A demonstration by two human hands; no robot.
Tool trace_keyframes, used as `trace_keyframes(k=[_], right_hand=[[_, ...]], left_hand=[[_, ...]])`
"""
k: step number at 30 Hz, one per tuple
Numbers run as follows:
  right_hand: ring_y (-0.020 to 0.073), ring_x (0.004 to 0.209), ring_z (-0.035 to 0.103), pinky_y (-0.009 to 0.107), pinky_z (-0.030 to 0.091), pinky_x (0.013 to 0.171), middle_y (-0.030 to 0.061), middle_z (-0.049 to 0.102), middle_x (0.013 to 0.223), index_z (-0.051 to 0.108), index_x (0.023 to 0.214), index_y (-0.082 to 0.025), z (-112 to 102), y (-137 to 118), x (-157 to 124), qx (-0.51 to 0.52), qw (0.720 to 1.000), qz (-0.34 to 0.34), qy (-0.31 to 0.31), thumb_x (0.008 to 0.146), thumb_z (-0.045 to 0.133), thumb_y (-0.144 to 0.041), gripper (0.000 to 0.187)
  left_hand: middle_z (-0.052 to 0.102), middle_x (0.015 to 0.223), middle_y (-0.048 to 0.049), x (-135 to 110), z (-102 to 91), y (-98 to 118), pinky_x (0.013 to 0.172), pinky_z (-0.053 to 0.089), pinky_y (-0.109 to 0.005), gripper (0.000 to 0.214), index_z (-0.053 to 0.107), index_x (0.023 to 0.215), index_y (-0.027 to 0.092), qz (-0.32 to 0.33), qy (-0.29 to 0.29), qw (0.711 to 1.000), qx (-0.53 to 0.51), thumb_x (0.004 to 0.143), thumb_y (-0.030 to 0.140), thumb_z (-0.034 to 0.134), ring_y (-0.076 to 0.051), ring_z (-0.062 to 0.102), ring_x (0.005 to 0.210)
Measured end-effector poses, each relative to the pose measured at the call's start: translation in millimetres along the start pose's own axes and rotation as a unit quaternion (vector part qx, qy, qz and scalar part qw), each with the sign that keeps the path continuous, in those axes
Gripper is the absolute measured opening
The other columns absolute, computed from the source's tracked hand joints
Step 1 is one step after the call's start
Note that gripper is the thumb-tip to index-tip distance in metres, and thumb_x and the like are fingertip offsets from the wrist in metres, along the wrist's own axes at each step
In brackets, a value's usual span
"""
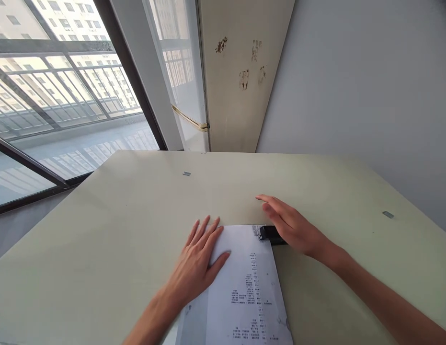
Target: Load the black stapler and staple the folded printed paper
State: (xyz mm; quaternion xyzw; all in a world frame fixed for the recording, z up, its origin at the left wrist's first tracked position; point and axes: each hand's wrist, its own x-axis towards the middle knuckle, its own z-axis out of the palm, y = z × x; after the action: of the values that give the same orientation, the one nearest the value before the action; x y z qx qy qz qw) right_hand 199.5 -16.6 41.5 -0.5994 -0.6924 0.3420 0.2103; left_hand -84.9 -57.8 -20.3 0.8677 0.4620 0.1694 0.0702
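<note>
A printed sheet of paper [244, 287] lies on the pale green table [118, 230] in front of me. My left hand [199, 256] rests flat on the sheet's upper left part, fingers stretched out. My right hand [292, 225] lies over a small black stapler [269, 234] at the sheet's top right corner, fingers extended and palm pressing down on it. Most of the stapler is hidden under that hand.
Two small metal pieces lie on the table, one [187, 173] at the far middle and one [388, 214] at the right. A large window [64, 96] is at the left, a stained cream panel [240, 72] behind, a grey wall [370, 96] at the right.
</note>
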Motion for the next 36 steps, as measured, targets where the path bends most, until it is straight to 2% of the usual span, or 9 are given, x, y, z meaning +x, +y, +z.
trace_keyframes(k=[6, 11, 15, 20, 25, 31, 36], right_hand=[[0.0286, 0.159, 0.029, 0.050, 0.029, 0.129, 0.0001, 0.041, 0.169, 0.048, 0.157, -0.029, 12, -17, 19, -0.054, 0.997, 0.021, -0.046, 0.105, 0.022, -0.071, 0.071], [0.0287, 0.160, 0.027, 0.049, 0.025, 0.130, 0.0001, 0.038, 0.170, 0.048, 0.158, -0.028, 16, -20, 22, -0.060, 0.995, 0.051, -0.068, 0.105, 0.022, -0.071, 0.073], [0.0274, 0.161, 0.024, 0.048, 0.024, 0.131, -0.0017, 0.036, 0.171, 0.046, 0.159, -0.029, 17, -21, 21, -0.070, 0.993, 0.060, -0.076, 0.105, 0.019, -0.071, 0.074], [0.0260, 0.162, 0.021, 0.046, 0.022, 0.131, -0.0001, 0.032, 0.173, 0.045, 0.161, -0.025, 21, -27, 22, -0.113, 0.987, 0.074, -0.087, 0.105, 0.018, -0.070, 0.076], [0.0257, 0.163, 0.017, 0.049, 0.021, 0.132, 0.0008, 0.029, 0.174, 0.042, 0.162, -0.025, 28, -23, 26, -0.151, 0.981, 0.075, -0.093, 0.105, 0.016, -0.070, 0.078], [0.0249, 0.163, 0.018, 0.050, 0.019, 0.132, 0.0019, 0.029, 0.174, 0.042, 0.163, -0.026, 30, -19, 28, -0.158, 0.979, 0.075, -0.100, 0.106, 0.017, -0.069, 0.076], [0.0259, 0.162, 0.020, 0.050, 0.022, 0.131, 0.0017, 0.033, 0.172, 0.042, 0.162, -0.026, 27, -24, 26, -0.147, 0.981, 0.075, -0.099, 0.106, 0.017, -0.068, 0.075]], left_hand=[[0.042, 0.166, -0.0073, -2, 0.7, 1, 0.130, 0.029, -0.056, 0.055, 0.040, 0.156, 0.025, -0.005, 0.017, 1.000, -0.009, 0.106, 0.043, 0.053, -0.029, 0.029, 0.158], [0.042, 0.167, -0.0068, -3, 0.1, 1, 0.131, 0.028, -0.056, 0.053, 0.040, 0.156, 0.025, -0.011, 0.012, 1.000, -0.013, 0.107, 0.042, 0.051, -0.028, 0.028, 0.159], [0.043, 0.166, -0.0072, -3, -0.2, 2, 0.130, 0.030, -0.056, 0.052, 0.042, 0.154, 0.024, -0.012, 0.016, 1.000, -0.018, 0.107, 0.042, 0.051, -0.028, 0.030, 0.158], [0.040, 0.168, -0.0065, -4, 1.2, 1, 0.131, 0.029, -0.055, 0.054, 0.040, 0.156, 0.023, -0.014, 0.006, 1.000, -0.009, 0.107, 0.042, 0.051, -0.027, 0.027, 0.159], [0.041, 0.167, -0.0068, -3, 1.1, 1, 0.131, 0.029, -0.056, 0.053, 0.040, 0.156, 0.023, -0.014, 0.007, 1.000, -0.015, 0.107, 0.041, 0.051, -0.027, 0.027, 0.159], [0.042, 0.167, -0.0067, -3, -0.4, 2, 0.130, 0.030, -0.056, 0.052, 0.043, 0.155, 0.024, -0.018, 0.014, 1.000, -0.022, 0.106, 0.040, 0.052, -0.028, 0.029, 0.158], [0.042, 0.166, -0.0072, -3, 0.6, 2, 0.130, 0.030, -0.056, 0.053, 0.041, 0.156, 0.024, -0.017, 0.016, 0.999, -0.029, 0.106, 0.040, 0.052, -0.028, 0.029, 0.158]])
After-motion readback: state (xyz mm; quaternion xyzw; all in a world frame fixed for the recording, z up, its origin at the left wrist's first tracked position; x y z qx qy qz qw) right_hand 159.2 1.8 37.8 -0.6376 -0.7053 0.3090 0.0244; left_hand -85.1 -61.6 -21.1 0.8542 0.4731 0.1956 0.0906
